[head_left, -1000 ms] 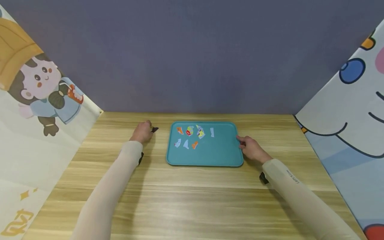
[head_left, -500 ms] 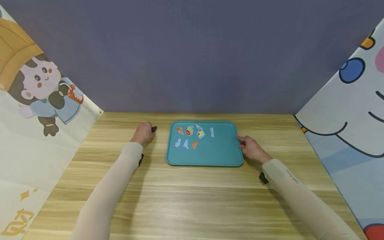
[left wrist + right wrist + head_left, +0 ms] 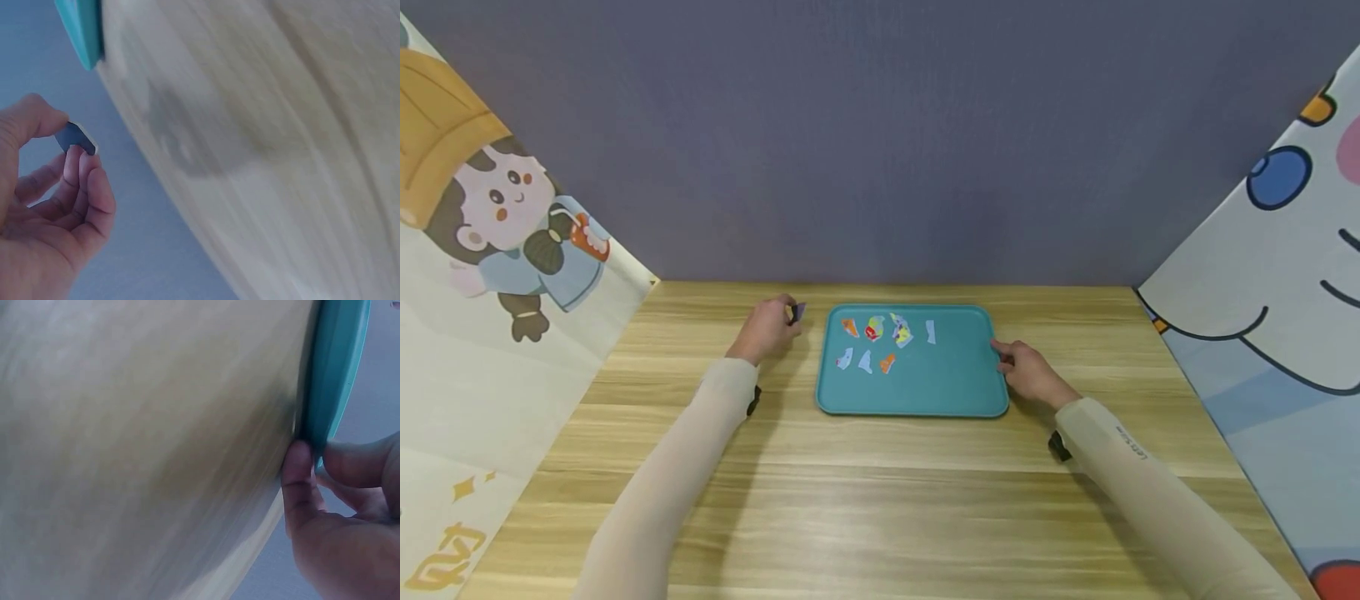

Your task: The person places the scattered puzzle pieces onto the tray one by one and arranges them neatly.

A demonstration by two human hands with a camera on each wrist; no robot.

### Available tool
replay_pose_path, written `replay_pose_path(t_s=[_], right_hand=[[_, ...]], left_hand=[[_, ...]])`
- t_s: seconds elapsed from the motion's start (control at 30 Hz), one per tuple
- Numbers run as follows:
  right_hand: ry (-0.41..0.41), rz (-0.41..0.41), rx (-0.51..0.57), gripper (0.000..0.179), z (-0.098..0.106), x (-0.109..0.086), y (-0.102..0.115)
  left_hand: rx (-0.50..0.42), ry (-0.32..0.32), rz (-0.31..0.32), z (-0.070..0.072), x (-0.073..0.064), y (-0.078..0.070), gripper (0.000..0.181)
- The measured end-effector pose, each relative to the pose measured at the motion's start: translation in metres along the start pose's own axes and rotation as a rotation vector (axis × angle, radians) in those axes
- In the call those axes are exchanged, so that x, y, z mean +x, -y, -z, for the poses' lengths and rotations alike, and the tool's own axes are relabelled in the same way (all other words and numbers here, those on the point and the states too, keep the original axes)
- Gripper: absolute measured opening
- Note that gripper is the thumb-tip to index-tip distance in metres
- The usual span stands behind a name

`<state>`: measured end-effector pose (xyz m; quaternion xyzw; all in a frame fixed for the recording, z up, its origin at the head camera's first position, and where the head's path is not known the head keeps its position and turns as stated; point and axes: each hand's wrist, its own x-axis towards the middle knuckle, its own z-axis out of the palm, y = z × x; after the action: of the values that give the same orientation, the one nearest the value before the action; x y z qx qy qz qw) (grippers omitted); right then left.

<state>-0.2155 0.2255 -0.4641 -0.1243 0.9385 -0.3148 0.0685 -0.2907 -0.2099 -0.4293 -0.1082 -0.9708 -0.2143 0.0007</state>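
Note:
Beyond the left edge of the teal tray (image 3: 947,387), my left hand (image 3: 763,330) pinches a small flat dark piece (image 3: 75,137) with a pale edge between thumb and fingertips, raised over the table. The piece's dark face shows in the left wrist view. My right hand (image 3: 1032,372) holds the tray's right rim; in the right wrist view, thumb and finger close on the rim (image 3: 340,369) from both sides. Irregular flat fragments lie in two rows on the tray's left part, among them an orange one (image 3: 850,327), a red-and-green one (image 3: 874,327) and a pale strip (image 3: 931,332).
The tray lies flat on a wood-grain table (image 3: 880,508). A dark grey-blue panel (image 3: 880,142) stands along the table's back edge. Cartoon-printed panels rise at the left (image 3: 512,400) and right (image 3: 1285,275).
My left hand has turned and moved slightly right, toward the tray, bringing up the dark piece in its fingers. The right hand and the tray have stayed put.

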Motion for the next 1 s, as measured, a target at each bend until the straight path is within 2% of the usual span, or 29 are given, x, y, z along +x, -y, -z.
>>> replay_pose_path(t_s=[0.13, 0.27, 0.43, 0.6, 0.73, 1.0], right_hand=[[-0.003, 0.0, -0.003, 0.046, 0.0, 0.0, -0.001], [-0.004, 0.004, -0.002, 0.046, 0.0, 0.0, -0.001], [-0.005, 0.005, -0.007, 0.046, -0.001, 0.001, -0.002], [-0.002, 0.008, 0.001, 0.046, -0.001, 0.001, -0.002], [0.001, 0.007, 0.007, 0.046, 0.0, -0.001, 0.0], [-0.002, 0.006, 0.001, 0.045, 0.001, -0.001, 0.002]], left_hand=[[-0.015, -0.024, -0.006, 0.001, 0.001, -0.006, 0.044], [-0.01, -0.083, -0.031, 0.003, 0.002, -0.012, 0.043], [-0.027, -0.159, -0.107, 0.006, 0.001, -0.022, 0.045], [-0.048, -0.188, -0.171, 0.007, -0.002, -0.036, 0.044], [-0.071, -0.184, -0.221, 0.006, -0.003, -0.046, 0.041], [-0.15, -0.121, -0.311, 0.003, -0.005, -0.066, 0.04]])
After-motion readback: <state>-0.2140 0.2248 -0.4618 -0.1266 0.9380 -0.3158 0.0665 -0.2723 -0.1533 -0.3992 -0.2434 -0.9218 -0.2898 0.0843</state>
